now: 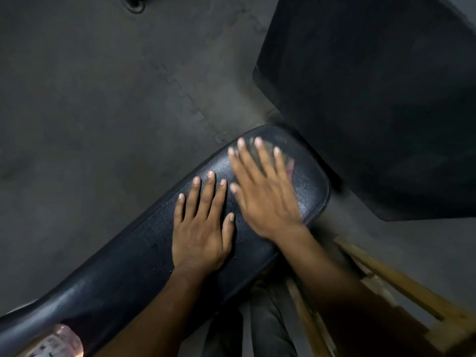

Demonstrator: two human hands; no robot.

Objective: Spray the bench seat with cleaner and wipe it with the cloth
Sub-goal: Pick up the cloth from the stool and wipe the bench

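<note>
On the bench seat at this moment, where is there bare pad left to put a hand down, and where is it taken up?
Free: the long stretch of bench seat between the left hand and the pinkish object at the near-left end. Crowded: the rounded far end, where the blurred right hand presses flat on what looks like a cloth, with the left hand flat beside it.

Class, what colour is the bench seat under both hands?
Black, with a glossy sheen, on the bench seat; head view.

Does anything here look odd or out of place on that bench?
Little stands out. The black padded bench seat looks intact, with fine droplets speckling it. The left hand rests flat; the blurred right hand presses a barely visible greyish cloth near the rounded end. A pinkish clear bottle sits at the seat's near end.
</note>
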